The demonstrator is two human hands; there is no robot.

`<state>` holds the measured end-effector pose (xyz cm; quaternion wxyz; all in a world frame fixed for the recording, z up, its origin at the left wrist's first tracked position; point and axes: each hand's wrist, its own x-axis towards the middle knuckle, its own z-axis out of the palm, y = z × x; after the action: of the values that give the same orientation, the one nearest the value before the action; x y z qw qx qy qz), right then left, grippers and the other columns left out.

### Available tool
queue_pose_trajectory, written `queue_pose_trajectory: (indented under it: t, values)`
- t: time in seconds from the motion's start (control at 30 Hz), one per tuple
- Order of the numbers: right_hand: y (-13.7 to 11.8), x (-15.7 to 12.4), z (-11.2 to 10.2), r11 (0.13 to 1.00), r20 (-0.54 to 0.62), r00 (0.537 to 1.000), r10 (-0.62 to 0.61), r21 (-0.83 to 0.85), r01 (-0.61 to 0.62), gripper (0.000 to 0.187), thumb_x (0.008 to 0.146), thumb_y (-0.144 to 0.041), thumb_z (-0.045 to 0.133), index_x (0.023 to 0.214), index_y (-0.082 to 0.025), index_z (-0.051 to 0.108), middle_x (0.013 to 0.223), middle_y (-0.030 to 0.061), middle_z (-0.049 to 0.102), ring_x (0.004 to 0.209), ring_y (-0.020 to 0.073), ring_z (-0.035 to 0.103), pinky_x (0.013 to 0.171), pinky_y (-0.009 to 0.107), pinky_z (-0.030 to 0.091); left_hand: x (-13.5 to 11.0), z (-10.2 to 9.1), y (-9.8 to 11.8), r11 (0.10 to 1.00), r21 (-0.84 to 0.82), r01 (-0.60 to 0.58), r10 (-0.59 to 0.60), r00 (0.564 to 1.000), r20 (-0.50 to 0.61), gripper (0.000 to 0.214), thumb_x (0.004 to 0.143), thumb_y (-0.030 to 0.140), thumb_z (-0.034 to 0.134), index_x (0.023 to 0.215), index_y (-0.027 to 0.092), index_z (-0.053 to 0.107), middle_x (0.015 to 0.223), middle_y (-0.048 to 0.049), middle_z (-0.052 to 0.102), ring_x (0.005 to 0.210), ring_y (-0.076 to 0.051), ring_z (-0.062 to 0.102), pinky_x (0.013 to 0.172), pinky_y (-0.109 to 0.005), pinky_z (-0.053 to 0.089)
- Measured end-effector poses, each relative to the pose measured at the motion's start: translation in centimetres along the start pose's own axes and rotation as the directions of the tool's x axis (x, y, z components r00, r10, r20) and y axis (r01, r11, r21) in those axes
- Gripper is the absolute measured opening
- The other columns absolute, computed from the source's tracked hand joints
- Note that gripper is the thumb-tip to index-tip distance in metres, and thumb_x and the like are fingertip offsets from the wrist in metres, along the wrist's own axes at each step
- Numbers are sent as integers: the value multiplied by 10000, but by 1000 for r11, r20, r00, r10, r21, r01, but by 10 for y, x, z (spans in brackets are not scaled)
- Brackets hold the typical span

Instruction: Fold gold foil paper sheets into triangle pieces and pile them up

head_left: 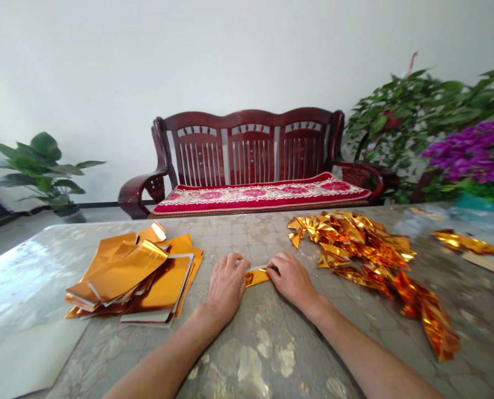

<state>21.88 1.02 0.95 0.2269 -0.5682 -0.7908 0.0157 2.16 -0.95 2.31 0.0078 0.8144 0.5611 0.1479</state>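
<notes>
A small strip of gold foil paper (256, 276) lies on the table (272, 354) between my two hands. My left hand (226, 286) rests palm down on its left end, fingers curled over it. My right hand (291, 279) presses on its right end with fingers bent together. To the left lies a loose stack of flat gold foil sheets (134, 277). To the right sprawls a heap of folded gold foil pieces (367, 249), trailing toward the near right.
The table has a glossy patterned cover. A pale sheet (26, 357) lies at its near left corner. More gold foil (465, 242) sits at the far right. Behind the table stand a dark wooden bench with a red cushion (255, 194), a potted plant (43, 166) and purple flowers (475, 149).
</notes>
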Motion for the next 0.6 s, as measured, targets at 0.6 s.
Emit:
queue_pose_trajectory:
  t: [0.6]
  values:
    - [8, 5, 3, 992, -14, 992, 125, 22, -124, 143, 832, -261, 634, 701, -207, 615, 798, 11, 619, 795, 165, 573, 707, 264, 379, -5, 1, 6, 950, 72, -303, 288, 943, 166, 275, 955, 174, 446, 1198, 210, 569, 1097, -83, 622, 1039, -236, 535, 929, -368, 437]
